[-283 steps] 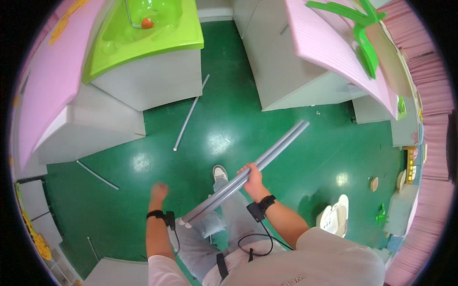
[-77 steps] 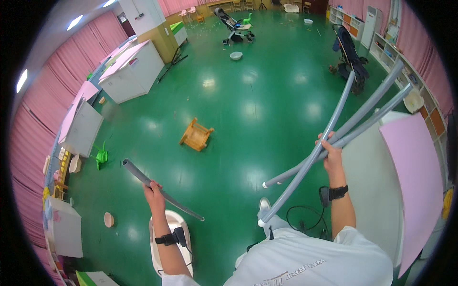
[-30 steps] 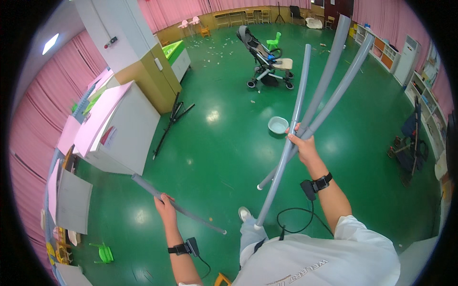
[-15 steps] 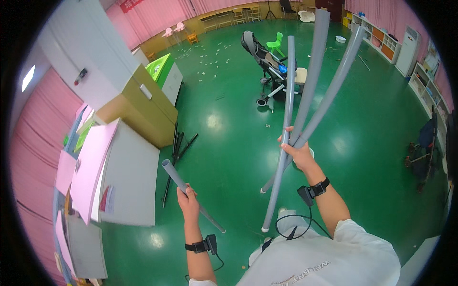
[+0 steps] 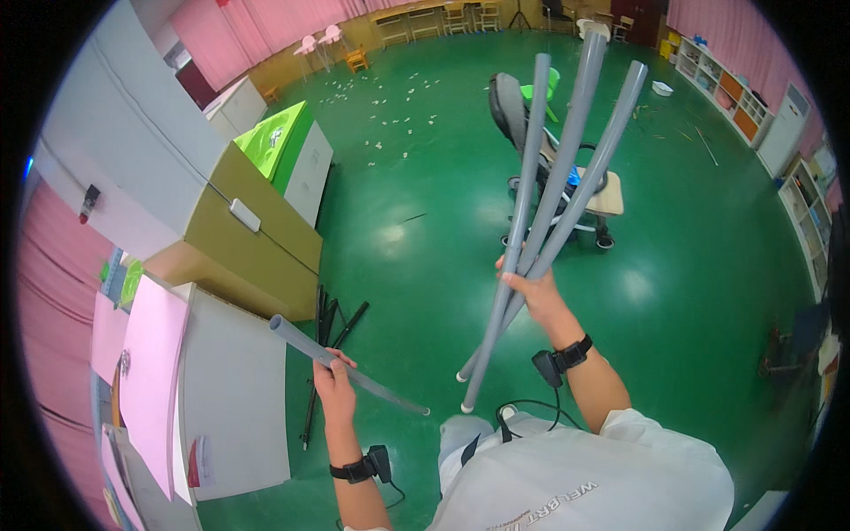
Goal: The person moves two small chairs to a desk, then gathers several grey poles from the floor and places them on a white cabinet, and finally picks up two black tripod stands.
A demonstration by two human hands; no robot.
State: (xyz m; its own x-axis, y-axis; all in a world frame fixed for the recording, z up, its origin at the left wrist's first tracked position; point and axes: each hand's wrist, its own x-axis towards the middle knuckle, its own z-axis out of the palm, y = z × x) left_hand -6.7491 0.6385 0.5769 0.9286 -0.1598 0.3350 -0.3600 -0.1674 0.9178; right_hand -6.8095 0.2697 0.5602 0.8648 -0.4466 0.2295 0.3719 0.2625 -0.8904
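Note:
My right hand (image 5: 534, 288) is wrapped round a bundle of three long grey pipes (image 5: 556, 181). Their upper ends fan apart, and the lower ends cross below the hand, two of them showing pale tips. In my left hand (image 5: 335, 380) is a single shorter grey pipe (image 5: 299, 338), gripped near its middle. Its hollow end points up to the left, the thinner-looking end down to the right. Both wrists wear black bands with small boxes and cables. Beyond the left hand, a folded black metal stand (image 5: 329, 323) is on the green floor.
A stroller (image 5: 509, 111) stands behind the pipes, near a green chair (image 5: 553, 84). At left are a column with a tan lower part (image 5: 257, 239) and a pink-topped cabinet (image 5: 235, 380). Scattered white bits (image 5: 407, 119) lie farther off. Shelves (image 5: 722, 88) line the right wall.
The view has shifted, with the stroller now more to the right and behind the pipes. The left-hand pipe has tilted flatter. Both hands keep hold of their pipes.

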